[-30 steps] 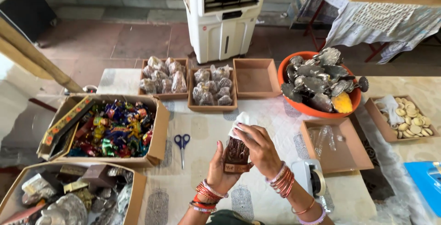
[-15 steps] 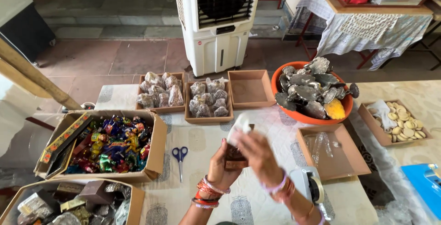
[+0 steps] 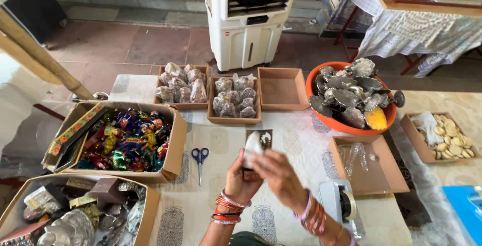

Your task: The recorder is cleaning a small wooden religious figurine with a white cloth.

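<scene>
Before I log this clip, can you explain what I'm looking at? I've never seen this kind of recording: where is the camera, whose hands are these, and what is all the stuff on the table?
There is no machine here. The one view comes from a camera worn on a person's head, looking down at their own two bare hands over a cloth-covered table.

The left hand and right hand, both wearing bangles, hold a small brown box together with something white at its front; what that is I cannot tell.

Around them lie blue-handled scissors, a tape dispenser, a carton of colourful wrapped pieces, two trays of small clear-wrapped packets, an empty cardboard tray, an orange tub of silvery metal items and a tray of pale round pieces. A white air cooler stands on the floor beyond.
</scene>
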